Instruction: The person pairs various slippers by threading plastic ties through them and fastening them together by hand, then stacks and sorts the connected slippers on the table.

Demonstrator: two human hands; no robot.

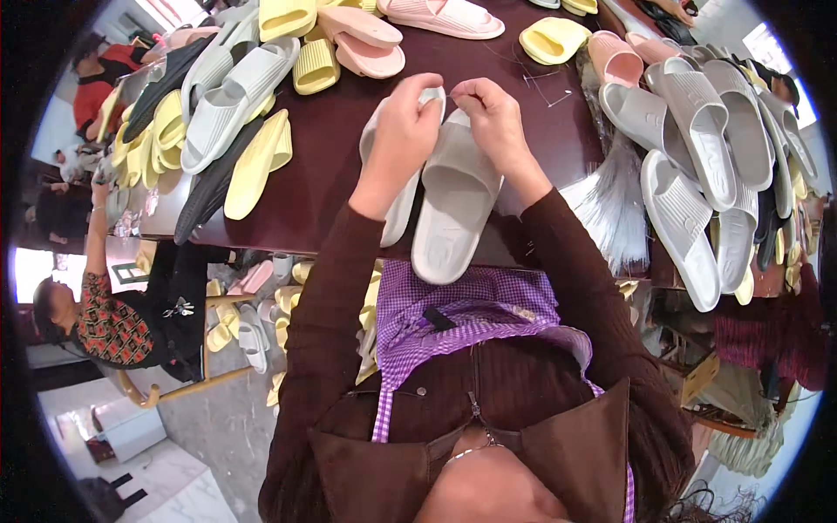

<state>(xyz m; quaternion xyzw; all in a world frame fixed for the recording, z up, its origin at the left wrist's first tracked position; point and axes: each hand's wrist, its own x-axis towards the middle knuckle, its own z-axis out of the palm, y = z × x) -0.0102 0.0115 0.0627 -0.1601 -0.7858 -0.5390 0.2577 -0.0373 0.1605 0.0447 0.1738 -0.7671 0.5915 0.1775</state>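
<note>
Brown collar [370,475], curled hands [408,126] over grey slippers [453,222]

Slipper pair [455,196] apparently on the table [318,166], between left slipper pile [231,113] and right pile [699,109].

A big table [323,174] fills the top middle of the view. It is dark red-brown, smooth and a bit shiny. Down on the left, the floor [222,427] is grey, with lighter and darker patches. Over it is a chair [205,383] made of light brown wood, with a curved arm. Near the bottom left corner there is white furniture [187,484], shaped like a box, with faint grey lines like marble. Low on the right there is some brown wooden furniture [697,379], but I can't tell what kind. A window [763,44] at the top right glows very white, and a bright patch [35,272] shines at the left edge too
</note>
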